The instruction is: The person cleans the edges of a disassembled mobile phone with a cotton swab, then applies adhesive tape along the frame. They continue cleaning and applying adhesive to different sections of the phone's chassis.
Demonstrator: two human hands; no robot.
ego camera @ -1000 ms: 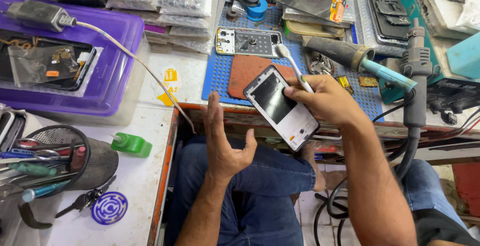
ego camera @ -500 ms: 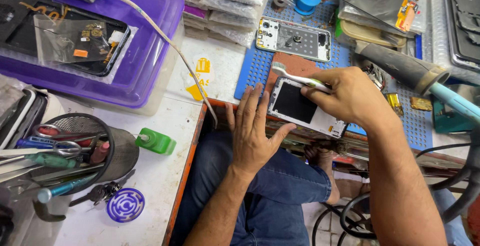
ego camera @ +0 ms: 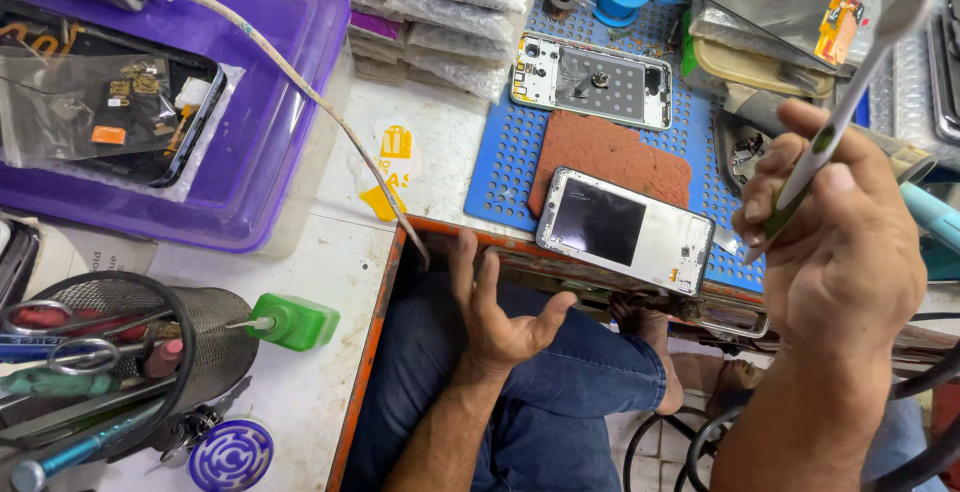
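A disassembled phone frame with its dark screen panel (ego camera: 625,230) lies flat on a reddish-brown pad (ego camera: 612,150), at the near edge of a blue perforated mat (ego camera: 500,162). My left hand (ego camera: 500,307) hovers empty just below the bench edge, palm up, fingers apart, left of that phone. My right hand (ego camera: 835,237) is raised to the right of the phone and grips a white toothbrush-like tool (ego camera: 850,102) with a green grip, its head pointing up. A second opened phone body (ego camera: 590,80) lies farther back on the mat.
A purple plastic box (ego camera: 270,142) with a bagged phone part (ego camera: 105,112) and a cable stands at left. A mesh tool cup (ego camera: 120,352), a green-capped bottle (ego camera: 295,320) and a round purple disc (ego camera: 230,455) sit at lower left. Bagged parts pile up at the back. My jeans-clad legs are below.
The phone frame left my right hand and now lies on the pad. My right hand rose to the right with the brush. My left hand drew back below the bench edge.
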